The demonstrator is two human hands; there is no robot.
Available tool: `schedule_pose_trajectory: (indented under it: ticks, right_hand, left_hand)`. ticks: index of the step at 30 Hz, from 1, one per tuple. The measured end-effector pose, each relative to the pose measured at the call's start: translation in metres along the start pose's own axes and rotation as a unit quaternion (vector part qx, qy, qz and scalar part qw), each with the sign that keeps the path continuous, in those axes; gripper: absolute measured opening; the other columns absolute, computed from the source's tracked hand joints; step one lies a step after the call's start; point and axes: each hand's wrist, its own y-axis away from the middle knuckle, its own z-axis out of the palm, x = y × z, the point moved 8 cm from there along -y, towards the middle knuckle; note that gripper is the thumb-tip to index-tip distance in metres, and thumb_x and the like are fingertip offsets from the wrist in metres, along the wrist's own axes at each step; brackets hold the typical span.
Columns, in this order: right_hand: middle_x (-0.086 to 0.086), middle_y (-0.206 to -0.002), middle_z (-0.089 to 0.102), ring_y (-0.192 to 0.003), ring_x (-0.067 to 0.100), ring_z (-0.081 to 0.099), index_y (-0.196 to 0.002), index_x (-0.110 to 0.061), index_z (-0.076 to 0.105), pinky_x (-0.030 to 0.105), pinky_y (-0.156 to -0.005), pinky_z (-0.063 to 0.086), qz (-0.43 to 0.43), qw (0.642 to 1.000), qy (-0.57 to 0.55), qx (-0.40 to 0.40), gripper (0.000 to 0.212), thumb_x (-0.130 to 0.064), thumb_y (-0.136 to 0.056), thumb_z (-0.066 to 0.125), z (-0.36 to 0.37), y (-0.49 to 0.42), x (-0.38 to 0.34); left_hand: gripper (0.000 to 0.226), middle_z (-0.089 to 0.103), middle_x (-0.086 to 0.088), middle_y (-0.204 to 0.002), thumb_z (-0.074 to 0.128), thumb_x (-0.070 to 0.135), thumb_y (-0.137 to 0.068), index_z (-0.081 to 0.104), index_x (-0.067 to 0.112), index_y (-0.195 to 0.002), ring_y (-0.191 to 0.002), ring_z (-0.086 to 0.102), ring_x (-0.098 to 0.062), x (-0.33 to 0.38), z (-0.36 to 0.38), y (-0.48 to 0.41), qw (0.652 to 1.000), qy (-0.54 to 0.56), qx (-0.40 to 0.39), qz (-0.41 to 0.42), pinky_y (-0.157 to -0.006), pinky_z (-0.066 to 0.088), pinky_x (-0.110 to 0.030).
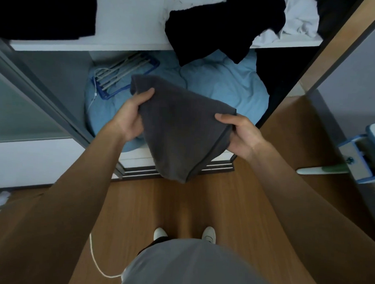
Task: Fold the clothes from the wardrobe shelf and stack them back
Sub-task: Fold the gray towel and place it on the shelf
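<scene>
You hold the grey cloth (182,133) in the air in front of the wardrobe, approx. in the middle of the view. It is above the floor (190,205) and does not touch the shelf (90,46). Your left hand (130,118), at 9 o'clock of the cloth, has a closed grip on the upper edge: thumb on top, the other fingers hidden under the fabric. Your right hand (240,133), at 3 o'clock, pinches the opposite corner the same way. Between both grips the cloth hangs down to a point at 6 o'clock. It seems doubled at least once, but I cannot tell how many layers.

Progress, in my judgement: early to middle. This pc. is in folding and not yet stacked. On the shelf at 11 o'clock a dark pile (44,11) lies rather flat, so maybe it is done already; I can't confirm. At 12 o'clock a black garment (218,32) is crumpled and hangs over the shelf edge. At 1 o'clock white clothes (299,20) lie in a heap. Both look unfolded. Left to do: finish this fold, put it on the shelf, then min. 2 more pcs. The blue bedding (226,86) below the shelf is prob. not part of the job.
</scene>
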Motion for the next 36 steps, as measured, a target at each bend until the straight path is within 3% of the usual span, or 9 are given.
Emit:
schedule_pose_trajectory:
  ticks: [5, 9, 13, 19, 23, 26, 32, 34, 36]
  right_hand:
    - [0.022, -0.124, 0.066, -0.110, 0.032, 0.067, -0.128, 0.006, 0.061, 0.040, -0.096, 0.055, -0.015, 0.993, -0.115, 0.009, 0.039, -0.007, -0.091, 0.059, 0.013, -0.009, -0.004]
    - [0.020, -0.116, 0.070, -0.104, 0.031, 0.069, -0.124, 0.005, 0.064, 0.039, -0.091, 0.057, 0.008, 0.994, -0.099, 0.036, 0.035, -0.006, -0.091, 0.059, 0.024, -0.012, 0.013]
    - [0.023, -0.120, 0.069, -0.111, 0.035, 0.067, -0.124, 0.005, 0.062, 0.046, -0.096, 0.055, 0.021, 0.993, -0.099, 0.063, 0.036, 0.002, -0.089, 0.058, 0.034, -0.020, 0.028]
    - [0.025, -0.117, 0.068, -0.108, 0.036, 0.067, -0.114, 0.007, 0.065, 0.049, -0.096, 0.054, 0.014, 0.989, -0.086, 0.120, 0.026, 0.006, -0.090, 0.056, 0.039, -0.034, 0.038]
    - [0.024, -0.117, 0.069, -0.109, 0.035, 0.067, -0.121, 0.006, 0.063, 0.048, -0.098, 0.053, 0.006, 0.985, -0.069, 0.155, 0.029, 0.002, -0.093, 0.058, 0.028, -0.042, 0.035]
    - [0.021, -0.113, 0.070, -0.102, 0.032, 0.069, -0.118, 0.003, 0.064, 0.047, -0.087, 0.058, 0.013, 0.984, -0.053, 0.169, 0.024, -0.002, -0.095, 0.059, 0.018, -0.044, 0.030]
    - [0.016, -0.086, 0.068, -0.060, 0.024, 0.068, -0.102, -0.002, 0.061, 0.035, -0.040, 0.053, 0.061, 0.966, 0.106, 0.226, 0.011, -0.007, -0.094, 0.064, -0.006, -0.043, 0.016]
    - [0.013, -0.080, 0.066, -0.057, 0.023, 0.066, -0.089, -0.006, 0.060, 0.034, -0.047, 0.055, 0.072, 0.965, 0.122, 0.222, 0.007, -0.009, -0.095, 0.063, -0.009, -0.045, 0.014]
    - [0.010, -0.085, 0.066, -0.070, 0.023, 0.065, -0.088, -0.012, 0.064, 0.039, -0.068, 0.057, 0.068, 0.974, 0.094, 0.195, 0.013, -0.009, -0.099, 0.057, -0.006, -0.049, 0.015]
  left_hand:
    - [0.045, 0.066, -0.013, -0.129, 0.060, 0.015, -0.093, 0.053, 0.007, -0.137, -0.119, 0.063, -0.025, -0.006, -0.017, 0.006, 0.998, -0.044, -0.033, 0.011, -0.098, 0.052, -0.037]
    - [0.026, 0.075, -0.012, -0.104, 0.058, 0.011, -0.096, 0.064, 0.002, -0.120, -0.097, 0.073, -0.022, 0.005, -0.019, 0.002, 0.996, -0.064, 0.048, 0.035, -0.078, 0.058, -0.031]
    - [0.026, 0.072, -0.018, -0.111, 0.063, 0.010, -0.094, 0.064, 0.000, -0.119, -0.082, 0.073, -0.020, 0.007, -0.043, -0.006, 0.977, -0.109, 0.178, 0.038, -0.065, 0.059, -0.028]
    - [0.068, 0.059, -0.006, -0.129, 0.069, 0.020, -0.092, 0.036, 0.026, -0.151, -0.106, 0.067, -0.019, 0.015, -0.059, -0.012, 0.957, -0.203, 0.200, 0.055, -0.084, 0.058, -0.030]
    - [0.042, 0.070, -0.008, -0.108, 0.064, 0.016, -0.095, 0.058, 0.025, -0.135, -0.084, 0.069, -0.013, 0.019, -0.053, -0.012, 0.958, -0.198, 0.199, 0.067, -0.075, 0.060, -0.024]
    - [0.029, 0.070, -0.007, -0.106, 0.062, 0.013, -0.096, 0.067, 0.018, -0.124, -0.078, 0.066, -0.010, 0.025, -0.047, -0.012, 0.947, -0.242, 0.194, 0.080, -0.071, 0.057, -0.020]
    - [0.023, 0.067, -0.005, -0.105, 0.055, 0.012, -0.098, 0.072, 0.012, -0.113, -0.072, 0.061, -0.007, 0.037, -0.039, -0.010, 0.901, -0.373, 0.203, 0.084, -0.055, 0.052, -0.013]
    - [0.021, 0.068, -0.006, -0.105, 0.055, 0.014, -0.098, 0.073, 0.012, -0.110, -0.073, 0.061, -0.008, 0.038, -0.040, -0.009, 0.896, -0.386, 0.207, 0.068, -0.060, 0.053, -0.017]
    - [0.019, 0.071, -0.009, -0.106, 0.061, 0.018, -0.095, 0.074, 0.012, -0.108, -0.076, 0.064, -0.015, 0.038, -0.043, -0.009, 0.897, -0.380, 0.224, 0.040, -0.074, 0.057, -0.030]
